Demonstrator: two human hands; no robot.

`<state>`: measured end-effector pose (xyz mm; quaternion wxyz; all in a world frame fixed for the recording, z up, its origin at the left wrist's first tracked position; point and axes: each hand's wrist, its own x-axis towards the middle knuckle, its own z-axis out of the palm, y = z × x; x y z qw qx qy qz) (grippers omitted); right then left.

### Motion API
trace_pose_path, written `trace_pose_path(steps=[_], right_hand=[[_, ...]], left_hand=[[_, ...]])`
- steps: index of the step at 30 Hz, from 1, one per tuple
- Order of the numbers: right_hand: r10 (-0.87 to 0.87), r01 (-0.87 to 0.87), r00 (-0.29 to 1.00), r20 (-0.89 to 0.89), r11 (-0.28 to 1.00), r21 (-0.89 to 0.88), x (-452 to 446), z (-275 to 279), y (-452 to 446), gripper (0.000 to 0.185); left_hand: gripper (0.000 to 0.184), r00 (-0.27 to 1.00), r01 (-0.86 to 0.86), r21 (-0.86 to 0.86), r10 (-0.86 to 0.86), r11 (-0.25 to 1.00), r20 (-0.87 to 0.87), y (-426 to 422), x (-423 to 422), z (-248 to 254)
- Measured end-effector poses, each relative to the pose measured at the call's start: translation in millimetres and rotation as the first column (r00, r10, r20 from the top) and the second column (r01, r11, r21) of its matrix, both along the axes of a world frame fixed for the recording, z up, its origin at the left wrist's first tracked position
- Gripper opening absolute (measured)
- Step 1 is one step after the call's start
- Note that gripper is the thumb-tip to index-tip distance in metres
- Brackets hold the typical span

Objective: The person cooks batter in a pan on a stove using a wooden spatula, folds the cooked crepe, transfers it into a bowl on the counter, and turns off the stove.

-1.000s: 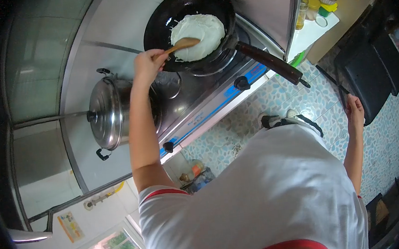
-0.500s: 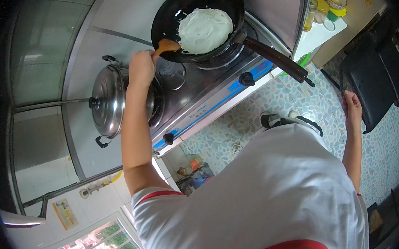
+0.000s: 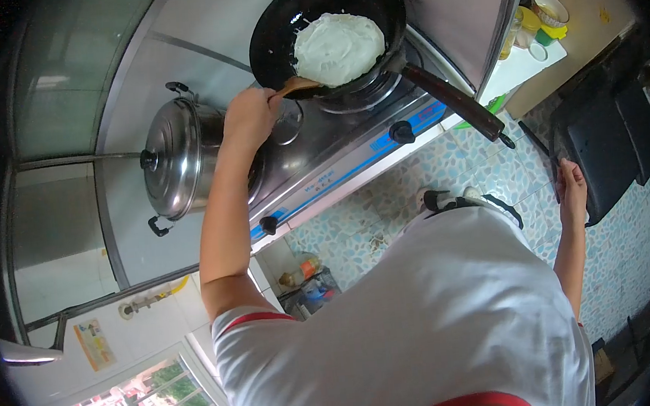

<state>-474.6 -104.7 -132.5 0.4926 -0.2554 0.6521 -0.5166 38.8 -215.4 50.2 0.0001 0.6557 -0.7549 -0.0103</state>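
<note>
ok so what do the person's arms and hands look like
The left hand and right hand are ungloved, the forearms bare. The short left sleeve is white with a red band; the right sleeve barely shows.

Stove front (image 3: 352,161): blurry lettering, approx. "Ha ditai"; red txt illegible. Wall sticker (image 3: 94,345) txt unreadable.

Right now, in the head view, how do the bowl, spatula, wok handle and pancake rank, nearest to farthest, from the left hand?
From the left hand:
1. Spatula: in that hand's grip.
2. Pancake: just right, in the wok.
3. Wok handle: on the wok's right side.
4. Bowl: far right, near the top.
</note>
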Motion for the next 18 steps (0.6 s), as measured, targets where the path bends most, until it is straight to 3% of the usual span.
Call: trace_pose_path(steps=[8, 14, 18], right_hand=[[-0.014, 0.016, 0.999, -0.044, 0.999, 0.034, 7.4, 7.2, 2.7, 0.018], [-0.018, 0.019, 0.999, -0.043, 0.999, 0.026, 2.5, 5.8, 2.5, 0.017], [-0.011, 0.011, 0.999, 0.033, 1.0, -0.006, -4.5, -2.3, 7.2, 0.015]], left_hand=[[0.019, 0.999, -0.011, -0.041, 0.01, 0.999, -0.035, 1.7, -20.3, -22.4], [0.022, 0.972, -0.141, -0.038, 0.146, 0.989, 0.185, 0.1, -16.8, -19.0], [0.024, 0.993, -0.116, 0.059, 0.114, 0.991, 0.041, 10.6, -22.8, 13.1]])
